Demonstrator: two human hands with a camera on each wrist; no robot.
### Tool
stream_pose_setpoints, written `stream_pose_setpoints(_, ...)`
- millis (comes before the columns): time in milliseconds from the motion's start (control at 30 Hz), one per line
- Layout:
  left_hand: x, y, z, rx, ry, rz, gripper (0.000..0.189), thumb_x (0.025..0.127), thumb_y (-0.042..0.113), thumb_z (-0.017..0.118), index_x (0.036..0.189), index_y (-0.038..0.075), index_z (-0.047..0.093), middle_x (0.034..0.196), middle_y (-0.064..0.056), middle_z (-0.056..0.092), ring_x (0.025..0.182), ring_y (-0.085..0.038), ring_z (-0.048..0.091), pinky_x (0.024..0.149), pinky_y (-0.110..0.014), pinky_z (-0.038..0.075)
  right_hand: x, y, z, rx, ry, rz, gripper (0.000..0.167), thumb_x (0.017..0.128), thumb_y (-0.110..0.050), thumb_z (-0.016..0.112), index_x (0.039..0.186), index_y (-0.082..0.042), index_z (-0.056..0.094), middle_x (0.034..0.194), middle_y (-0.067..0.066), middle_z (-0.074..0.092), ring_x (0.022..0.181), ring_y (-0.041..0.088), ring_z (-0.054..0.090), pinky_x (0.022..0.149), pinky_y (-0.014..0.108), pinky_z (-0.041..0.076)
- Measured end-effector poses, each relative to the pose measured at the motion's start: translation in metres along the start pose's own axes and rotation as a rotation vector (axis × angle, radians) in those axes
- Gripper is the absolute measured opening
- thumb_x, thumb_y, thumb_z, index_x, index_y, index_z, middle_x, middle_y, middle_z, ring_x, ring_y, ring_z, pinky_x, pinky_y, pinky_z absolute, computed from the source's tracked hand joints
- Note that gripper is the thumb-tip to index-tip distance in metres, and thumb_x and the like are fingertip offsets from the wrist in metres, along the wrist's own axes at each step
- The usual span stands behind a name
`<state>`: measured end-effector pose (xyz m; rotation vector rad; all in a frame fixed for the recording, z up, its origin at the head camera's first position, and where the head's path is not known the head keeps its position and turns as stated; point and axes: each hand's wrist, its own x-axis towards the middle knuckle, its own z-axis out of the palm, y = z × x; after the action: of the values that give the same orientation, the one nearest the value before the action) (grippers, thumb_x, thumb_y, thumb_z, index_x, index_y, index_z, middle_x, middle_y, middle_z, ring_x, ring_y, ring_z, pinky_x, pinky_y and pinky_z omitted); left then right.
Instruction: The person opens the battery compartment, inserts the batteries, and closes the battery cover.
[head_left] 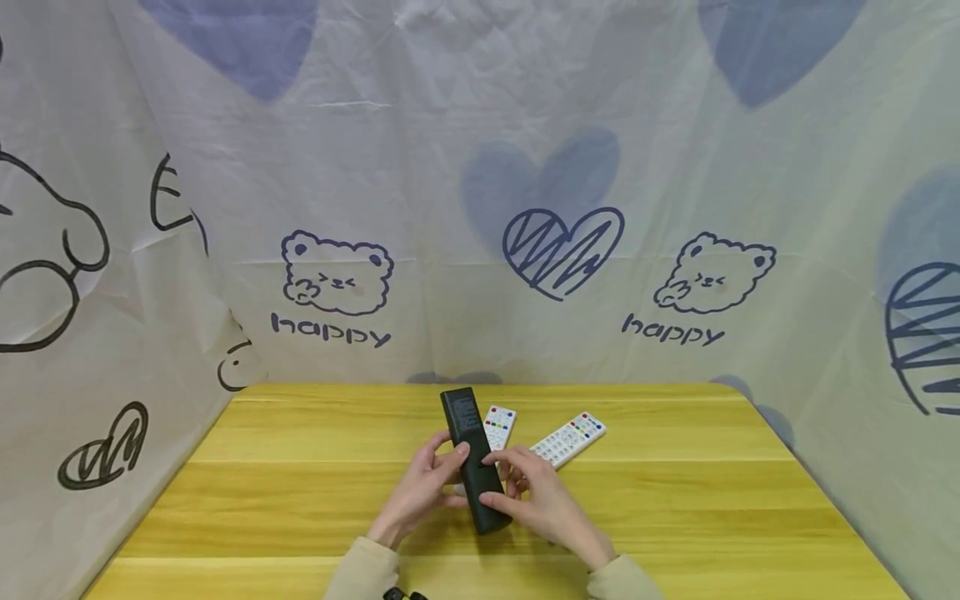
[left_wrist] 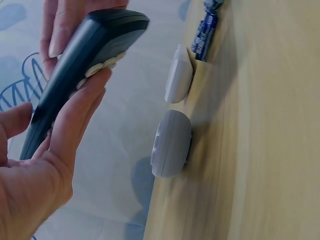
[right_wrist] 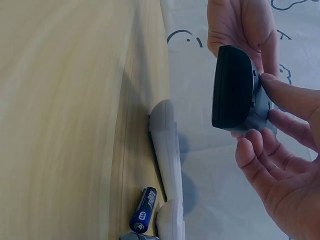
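Observation:
A black remote control [head_left: 478, 492] is held up over the table, its back with a printed label facing the head camera. My left hand [head_left: 423, 483] grips it from the left, thumb on the back and fingers under the button side, as the left wrist view shows. On the other side, my right hand [head_left: 546, 498] holds its lower half, with the thumb and index finger on the back. Its other fingers are curled beside the remote's edge in the right wrist view. A blue AA battery [right_wrist: 143, 210] lies on the table below, beside a second, partly cut-off battery [right_wrist: 137, 236].
Two white remote controls lie on the wooden table [head_left: 300, 500]: a shorter one [head_left: 501, 425] just behind the black one, and a longer one [head_left: 573, 437] angled to the right. A printed cloth [head_left: 450, 333] hangs around the table's back and sides.

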<state>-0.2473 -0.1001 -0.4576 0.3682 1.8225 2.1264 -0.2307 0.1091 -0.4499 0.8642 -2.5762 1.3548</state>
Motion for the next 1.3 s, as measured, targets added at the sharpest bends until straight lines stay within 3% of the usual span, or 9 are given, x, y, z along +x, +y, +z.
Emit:
stream_pose_setpoints(133, 0.000, 0.000, 0.004, 0.054, 0.043, 0.034, 0.055, 0.106, 0.029, 0.051, 0.149, -0.001, 0.032, 0.120, -0.030, 0.068, 0.101, -0.025, 0.073, 0.066, -0.030, 0.065, 0.000, -0.001, 0.000, 0.006, -0.003, -0.013, 0.035, 0.087, -0.022, 0.080, 0.115, -0.007, 0.064, 0.085, 0.006, 0.055, 0.072, 0.006, 0.051, 0.060, 0.021, 0.053)
stream_pose_setpoints(567, -0.001, 0.000, 0.013, 0.118, 0.061, 0.086, 0.048, 0.107, 0.023, 0.049, 0.146, -0.002, 0.037, 0.117, -0.032, 0.067, 0.095, -0.025, 0.074, 0.061, -0.031, 0.064, 0.000, -0.003, 0.004, -0.016, 0.007, 0.075, 0.035, 0.084, -0.021, 0.082, 0.109, -0.009, 0.060, 0.078, -0.001, 0.052, 0.064, 0.001, 0.046, 0.055, 0.014, 0.043)
stream_pose_setpoints(1033, 0.001, -0.002, 0.014, 0.143, 0.062, 0.088, 0.044, 0.107, 0.023, 0.049, 0.144, -0.001, 0.039, 0.115, -0.031, 0.068, 0.091, -0.021, 0.074, 0.060, -0.035, 0.063, 0.000, -0.003, 0.010, -0.029, 0.032, 0.118, 0.033, 0.084, -0.018, 0.082, 0.106, -0.011, 0.058, 0.078, -0.003, 0.045, 0.067, 0.004, 0.043, 0.057, 0.014, 0.037)
stream_pose_setpoints(1300, 0.001, -0.003, 0.013, 0.134, 0.046, 0.082, 0.045, 0.108, 0.023, 0.048, 0.145, -0.001, 0.039, 0.116, -0.032, 0.068, 0.095, -0.027, 0.074, 0.063, -0.035, 0.064, 0.000, -0.003, 0.009, -0.010, 0.016, 0.134, 0.032, 0.085, -0.018, 0.081, 0.106, -0.010, 0.058, 0.078, -0.002, 0.043, 0.069, 0.005, 0.042, 0.059, 0.016, 0.034)
